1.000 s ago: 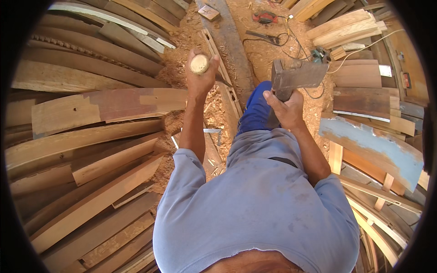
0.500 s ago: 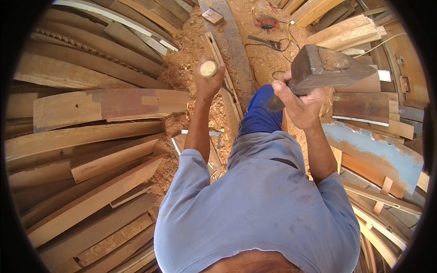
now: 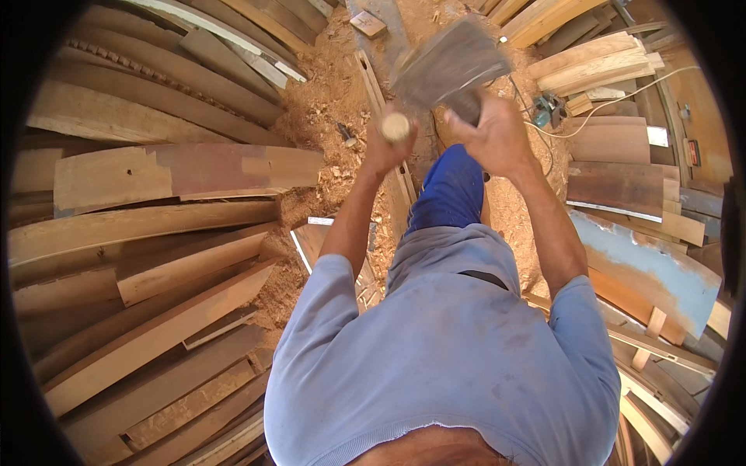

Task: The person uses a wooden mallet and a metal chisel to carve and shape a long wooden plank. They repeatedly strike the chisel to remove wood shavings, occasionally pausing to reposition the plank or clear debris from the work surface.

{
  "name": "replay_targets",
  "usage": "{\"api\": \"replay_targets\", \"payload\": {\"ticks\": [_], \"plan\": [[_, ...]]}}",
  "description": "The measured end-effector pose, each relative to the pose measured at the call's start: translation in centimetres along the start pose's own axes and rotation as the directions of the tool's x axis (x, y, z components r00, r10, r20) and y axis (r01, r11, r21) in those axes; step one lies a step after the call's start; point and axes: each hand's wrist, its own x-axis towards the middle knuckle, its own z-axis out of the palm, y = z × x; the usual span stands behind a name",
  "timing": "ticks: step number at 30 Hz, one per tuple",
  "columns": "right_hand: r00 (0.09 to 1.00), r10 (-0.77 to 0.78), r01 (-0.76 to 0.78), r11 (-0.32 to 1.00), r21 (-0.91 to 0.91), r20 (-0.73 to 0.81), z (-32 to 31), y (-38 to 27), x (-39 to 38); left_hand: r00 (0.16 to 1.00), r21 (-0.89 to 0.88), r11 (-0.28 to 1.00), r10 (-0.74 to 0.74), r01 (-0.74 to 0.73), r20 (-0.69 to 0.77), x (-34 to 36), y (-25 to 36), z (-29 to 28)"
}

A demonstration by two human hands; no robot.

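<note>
My left hand (image 3: 382, 151) is closed round a chisel, with the pale round end of its wooden handle (image 3: 395, 126) pointing up. The chisel's blade is hidden beneath the hand. Under that hand runs a narrow wooden strip (image 3: 369, 81) with slots cut in it. My right hand (image 3: 503, 138) grips the handle of a heavy dark wooden mallet (image 3: 451, 64). Blurred by motion, the mallet head is raised just beyond and to the right of the chisel, apart from it in the picture.
Stacked boards (image 3: 194, 171) crowd the left side, and more planks (image 3: 614, 180) lie at the right. A small wooden block (image 3: 367, 23) sits at the far end. Wood shavings (image 3: 322, 101) cover the floor. A green power tool (image 3: 548, 110) and a pale cable (image 3: 614, 111) lie at the right.
The mallet has swung left, from the far right to above the middle. My left hand has shifted right with the chisel, uncovering shavings and a small dark tool on the floor.
</note>
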Motion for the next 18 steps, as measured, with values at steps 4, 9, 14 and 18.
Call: {"api": "replay_targets", "payload": {"ticks": [4,9,14,18], "plan": [[0.954,0.009,0.092,0.943,0.321,-0.298,-1.9,-5.5,3.4,0.997,-0.087,0.994,-0.074,0.073,-0.009,3.5,-0.6,0.4],[0.986,0.100,-0.079,0.985,-0.156,0.136,1.8,1.0,4.8,0.987,-0.130,0.979,-0.153,0.157,0.042,3.9,-0.7,0.7],[0.961,0.162,-0.109,0.966,-0.235,0.222,0.2,1.4,4.8,0.962,0.069,0.998,0.034,-0.016,-0.272,1.4,-0.3,1.8],[0.999,0.025,-0.029,0.984,0.174,0.023,-0.6,-0.2,6.5,0.930,0.046,0.950,-0.292,0.309,-0.225,5.6,-2.6,0.9]]}}
